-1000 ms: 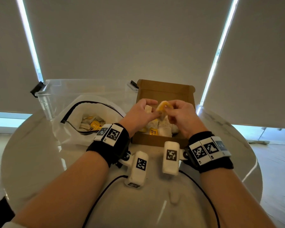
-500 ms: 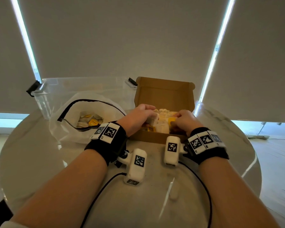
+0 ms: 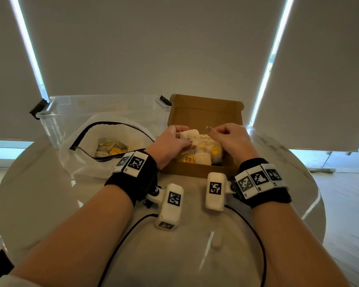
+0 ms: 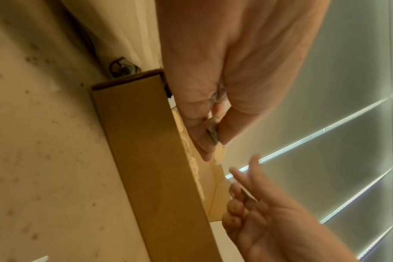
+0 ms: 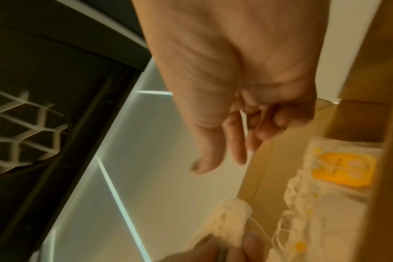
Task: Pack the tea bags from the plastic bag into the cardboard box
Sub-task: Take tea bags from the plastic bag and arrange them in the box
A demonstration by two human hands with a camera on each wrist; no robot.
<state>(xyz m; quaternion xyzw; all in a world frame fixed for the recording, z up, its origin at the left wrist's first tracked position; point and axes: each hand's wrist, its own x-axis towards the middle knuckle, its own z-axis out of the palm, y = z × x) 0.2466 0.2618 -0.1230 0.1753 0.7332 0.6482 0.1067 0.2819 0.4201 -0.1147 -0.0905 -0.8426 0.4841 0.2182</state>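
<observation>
**Hands over the half-hidden box**

Left hand (image 3: 170, 145), centre of the head view, pinching one white tea bag (image 3: 190, 134) between thumb and fingers above the open cardboard box (image 3: 203, 112). Right hand (image 3: 232, 139) just right of it, fingers loosely curled, grasping nothing that shows; blurred in the right wrist view. More tea bags (image 3: 203, 156) packed in the box, partly covered by both hands; one yellow tag readable as "RELAX", others too small. White plastic bag (image 3: 79, 158) at centre left, mouth open, a few tea bags (image 3: 110, 148) inside, most of its interior hidden by folds. Clear plastic bin (image 3: 104, 108) behind, contents hard to make out. Round table (image 3: 39, 204) cut off at the lower edge.
</observation>
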